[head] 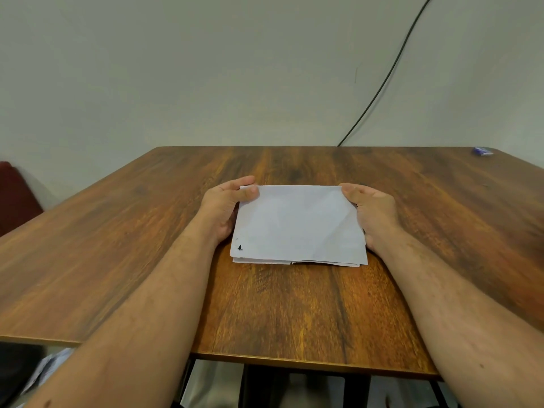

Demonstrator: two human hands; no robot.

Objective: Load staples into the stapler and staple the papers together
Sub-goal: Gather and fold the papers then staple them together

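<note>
On the brown wood-grain tabletop, left hand and right hand each pinched the white folded papers, grip closed, seemingly squaring edges for stapling.

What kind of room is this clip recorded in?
Probably a plain home or office room: a wooden table pushed against a bare pale wall, a black cable running down it. Both hands hold papers.

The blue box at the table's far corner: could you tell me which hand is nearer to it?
Right. The right hand holds the papers' right edge, nearer the blue box; the left hand holds the opposite edge.
</note>
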